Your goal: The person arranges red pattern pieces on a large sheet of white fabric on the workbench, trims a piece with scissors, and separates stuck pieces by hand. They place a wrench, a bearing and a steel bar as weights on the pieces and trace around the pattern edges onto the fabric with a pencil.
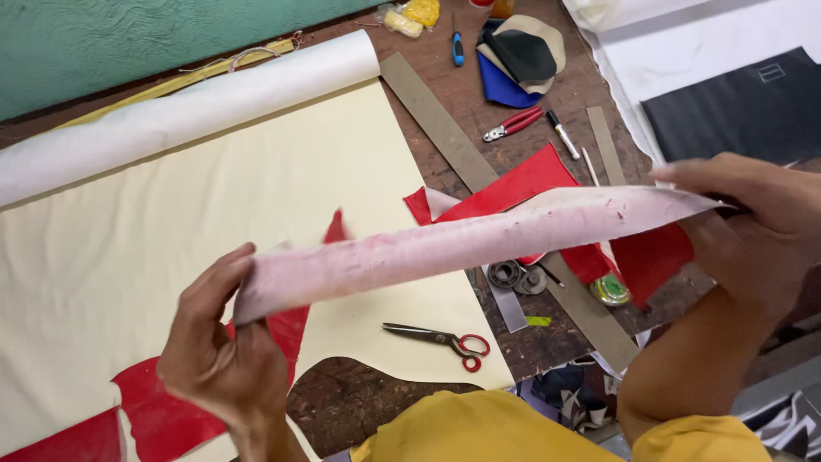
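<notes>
Both my hands hold up a long strip of material (462,241), pale pink on its upturned side and red underneath, stretched across the view above the table. My left hand (221,351) pinches its lower left end. At the upper right, my right hand (746,214) grips the pointed end. More red material (530,184) lies on the table below the strip, and another red piece (162,419) lies under my left hand.
A cream sheet (188,214) unrolled from a white roll (188,107) covers the left of the wooden table. Red-handled scissors (445,340), red pliers (513,124), a blue-handled tool (457,44), a pen (563,134), cardboard strips (440,124), a tape roll (610,291) and dark fabric (744,107) lie around.
</notes>
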Motion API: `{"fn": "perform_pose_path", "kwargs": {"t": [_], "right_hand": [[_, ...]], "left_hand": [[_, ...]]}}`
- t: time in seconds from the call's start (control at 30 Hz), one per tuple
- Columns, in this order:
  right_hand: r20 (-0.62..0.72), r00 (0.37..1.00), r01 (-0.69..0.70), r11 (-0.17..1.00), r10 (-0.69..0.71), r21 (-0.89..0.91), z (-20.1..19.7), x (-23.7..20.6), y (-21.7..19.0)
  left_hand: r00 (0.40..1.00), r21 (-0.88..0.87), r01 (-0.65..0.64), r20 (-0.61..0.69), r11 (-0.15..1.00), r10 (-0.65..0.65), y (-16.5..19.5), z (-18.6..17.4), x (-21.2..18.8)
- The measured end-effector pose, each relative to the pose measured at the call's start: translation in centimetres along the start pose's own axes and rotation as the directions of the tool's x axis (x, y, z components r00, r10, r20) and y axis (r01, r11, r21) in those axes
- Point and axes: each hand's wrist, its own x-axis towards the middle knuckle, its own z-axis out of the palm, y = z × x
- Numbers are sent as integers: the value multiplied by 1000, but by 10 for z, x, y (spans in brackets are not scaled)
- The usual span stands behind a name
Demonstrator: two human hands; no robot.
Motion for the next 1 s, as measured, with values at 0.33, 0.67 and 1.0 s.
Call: {"fn": "perform_pose_path", "kwargs": {"t": [0.33,0.67,1.0], "right_hand": [[424,896,-249,941,134,229,8,-14,101],[383,877,-459,737,289,496,34,-66,163],[129,872,-452,676,472,582,44,-76,177]], "left_hand": [[491,144,669,651,729,-579,-37,-3,21],[395,115,724,739,680,-545,-38,14,4],[446,178,637,708,750,-548,-47,27,-6]]}}
